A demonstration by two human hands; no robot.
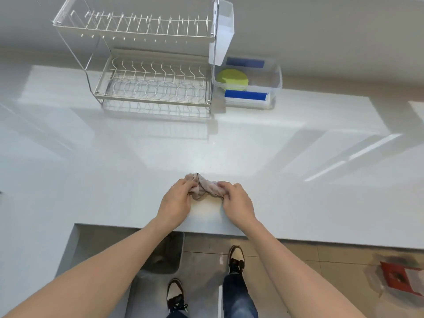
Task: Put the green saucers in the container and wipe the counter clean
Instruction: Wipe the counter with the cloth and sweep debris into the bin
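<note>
A crumpled beige cloth (204, 188) lies on the white counter (298, 171) near its front edge. My left hand (175, 200) grips the cloth's left end and my right hand (236, 200) grips its right end, fingers curled into the fabric. Far back on the right, green saucers (231, 78) lie stacked inside a clear plastic container (276, 82) with blue clips on its near and far sides.
A two-tier wire dish rack (151, 88) stands at the back, left of the container, with a white cutlery holder (223, 33) hung on its right side. Below the counter edge are a tiled floor, my shoes, a dark mat (165, 255) and a red stool (399, 278).
</note>
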